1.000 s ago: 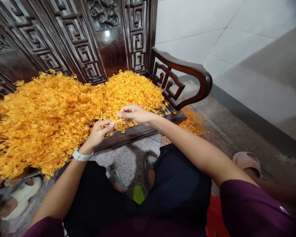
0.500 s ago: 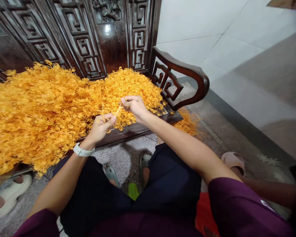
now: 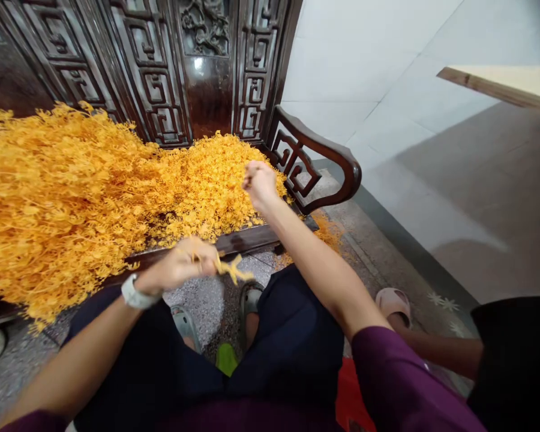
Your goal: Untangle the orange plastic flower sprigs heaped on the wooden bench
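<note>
Your hands have pulled apart since a moment ago. Your left hand [image 3: 182, 267] has dropped from the table's front edge toward your knees, and your right hand [image 3: 258, 180] has risen over the right end of the orange pile [image 3: 72, 192]. Your left hand is pinched shut on a small orange sprig [image 3: 233, 268], which sticks out past your fingertips above the floor [image 3: 207, 306], clear of the pile. Your right hand is curled into a closed fist, blurred; whether anything is inside it cannot be told. The pile covers the dark carved table [image 3: 247, 237], deepest at the left. A white watch [image 3: 132, 295] sits on your left wrist. Another person's slippered foot [image 3: 393, 300] rests on the floor at right.
</note>
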Tool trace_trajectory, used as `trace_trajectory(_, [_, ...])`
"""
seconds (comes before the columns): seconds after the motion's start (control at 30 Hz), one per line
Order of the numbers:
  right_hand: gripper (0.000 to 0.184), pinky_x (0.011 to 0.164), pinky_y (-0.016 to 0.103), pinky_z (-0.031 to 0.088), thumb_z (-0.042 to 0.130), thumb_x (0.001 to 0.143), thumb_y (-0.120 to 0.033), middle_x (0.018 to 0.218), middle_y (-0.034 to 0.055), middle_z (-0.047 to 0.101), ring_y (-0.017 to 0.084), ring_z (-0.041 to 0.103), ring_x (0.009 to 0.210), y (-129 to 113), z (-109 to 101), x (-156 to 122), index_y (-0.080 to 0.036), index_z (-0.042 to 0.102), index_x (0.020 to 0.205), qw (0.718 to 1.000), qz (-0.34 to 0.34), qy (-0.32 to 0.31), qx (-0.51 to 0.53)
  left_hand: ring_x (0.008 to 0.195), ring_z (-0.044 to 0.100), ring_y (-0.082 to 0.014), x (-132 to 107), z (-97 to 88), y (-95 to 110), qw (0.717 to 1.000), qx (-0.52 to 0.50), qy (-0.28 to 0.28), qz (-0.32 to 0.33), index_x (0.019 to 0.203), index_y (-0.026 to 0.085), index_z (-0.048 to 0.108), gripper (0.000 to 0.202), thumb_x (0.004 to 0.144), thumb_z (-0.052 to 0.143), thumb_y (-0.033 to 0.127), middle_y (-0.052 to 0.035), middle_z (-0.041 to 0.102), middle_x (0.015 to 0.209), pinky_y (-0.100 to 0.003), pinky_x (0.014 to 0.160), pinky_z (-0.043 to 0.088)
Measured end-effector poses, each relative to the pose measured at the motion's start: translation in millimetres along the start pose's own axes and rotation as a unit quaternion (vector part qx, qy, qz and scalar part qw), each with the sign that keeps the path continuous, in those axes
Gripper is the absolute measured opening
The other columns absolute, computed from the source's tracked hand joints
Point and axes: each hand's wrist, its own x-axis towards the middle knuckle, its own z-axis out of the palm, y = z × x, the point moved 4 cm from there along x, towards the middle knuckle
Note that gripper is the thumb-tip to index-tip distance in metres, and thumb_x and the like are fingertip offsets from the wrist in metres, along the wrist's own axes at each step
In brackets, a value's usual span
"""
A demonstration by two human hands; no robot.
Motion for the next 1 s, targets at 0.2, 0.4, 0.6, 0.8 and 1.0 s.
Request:
trace_trajectory(0.2, [0.033, 0.072, 0.027, 0.052, 0.087, 0.079, -0.045, 0.086, 0.0034, 0.073, 0.014, 0.065, 0.073, -52, -11, -38, -0.017, 0.075, 0.092, 0.837, 0.028, -0.507, -0.204, 0.056, 0.052, -0.0193, -15, -7.7, -16, 0.997, -0.065, 0.013, -0.048, 0.074, 0.021, 0.078, 0.042, 0.098, 0.062, 0.051, -0.0065, 0.058, 0.057, -0.031, 0.057, 0.040])
trace_trajectory(0.4, [0.031, 0.077, 0.031, 0.056, 0.089, 0.077, -0.045, 0.089, 0.0104, 0.076, 0.021, 0.070, 0.082, -69, 11, -91, -0.019, 0.080, 0.093, 0.624, 0.138, -0.763, -0.094, 0.052, 0.041, -0.0139, -21, -69.5, -36, 0.888, -0.382, 0.254, -0.036, 0.070, 0.019, 0.070, 0.028, 0.086, 0.079, 0.041, -0.0018, 0.047, 0.051, -0.025, 0.049, 0.043])
trace_trajectory(0.6, [0.023, 0.056, 0.023, 0.042, 0.044, 0.102, -0.028, 0.073, 0.0014, 0.063, 0.013, 0.049, 0.058, -3, -5, -2, -0.019, 0.064, 0.095, 0.966, 0.208, -0.131, 0.083, 0.053, 0.040, -0.0125, -2, -51.2, -37, 0.864, -0.420, 0.262, -0.085, 0.073, 0.016, 0.070, 0.022, 0.079, 0.084, 0.032, -0.0016, 0.047, 0.052, -0.022, 0.046, 0.042])
trace_trajectory(0.8, [0.015, 0.057, 0.024, 0.040, 0.066, 0.095, -0.030, 0.079, 0.0041, 0.066, 0.012, 0.052, 0.060, 18, 4, -18, -0.015, 0.069, 0.096, 0.944, 0.214, -0.248, 0.026, 0.055, 0.045, -0.0082, 11, -27.0, -51, 0.891, -0.355, 0.238, -0.151, 0.086, 0.014, 0.076, 0.027, 0.086, 0.080, 0.041, -0.0060, 0.064, 0.072, -0.019, 0.052, 0.043])
trace_trajectory(1.0, [0.050, 0.058, 0.028, 0.043, 0.068, 0.091, -0.066, 0.085, 0.0033, 0.072, 0.015, 0.057, 0.063, 4, 9, -43, -0.021, 0.065, 0.114, 0.907, 0.126, -0.386, -0.114, 0.057, 0.047, -0.0072, 15, -26.9, -58, 0.895, -0.325, 0.255, -0.169, 0.093, 0.013, 0.079, 0.026, 0.080, 0.087, 0.034, -0.0085, 0.071, 0.091, -0.018, 0.053, 0.044])
